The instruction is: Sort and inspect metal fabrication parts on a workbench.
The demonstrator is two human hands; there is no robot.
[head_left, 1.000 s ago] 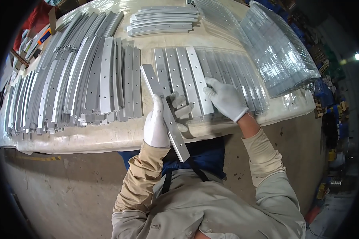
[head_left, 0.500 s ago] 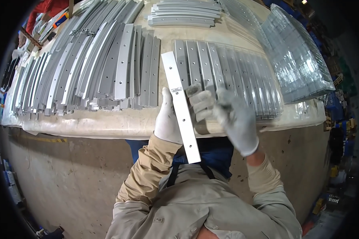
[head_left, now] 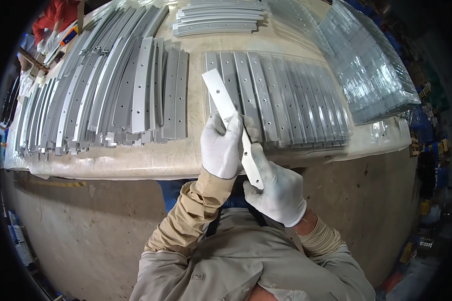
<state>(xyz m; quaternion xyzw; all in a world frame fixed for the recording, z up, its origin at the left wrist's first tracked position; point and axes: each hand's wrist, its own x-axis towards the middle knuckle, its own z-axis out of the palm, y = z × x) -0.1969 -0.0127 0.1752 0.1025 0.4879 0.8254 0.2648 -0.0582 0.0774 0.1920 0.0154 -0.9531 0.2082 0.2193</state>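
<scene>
Between my hands, over the table's near edge, a long pale metal strip [head_left: 218,94] with drilled holes is held at a slant, its top end leaning left. My left hand [head_left: 220,148], in a white glove, is closed around its middle with the thumb across the face. Lower down, my gloved right hand [head_left: 280,193] grips the strip near its bottom end, fingers partly behind it. Just beyond lies a clear plastic tray [head_left: 306,146] with similar strips in a row; the held strip's upper end overlaps it in view.
Many grey metal strips [head_left: 130,95] are piled on the left of the covered table [head_left: 120,163]. Another stack of strips [head_left: 218,19] lies at the back. Stacked clear plastic trays [head_left: 369,65] stand at the right. A person in red [head_left: 55,17] is at the far left.
My right hand has come from beside the strip to its lower part and closed on it. My left thumb now crosses the strip's face. The strip's lower end has risen slightly.
</scene>
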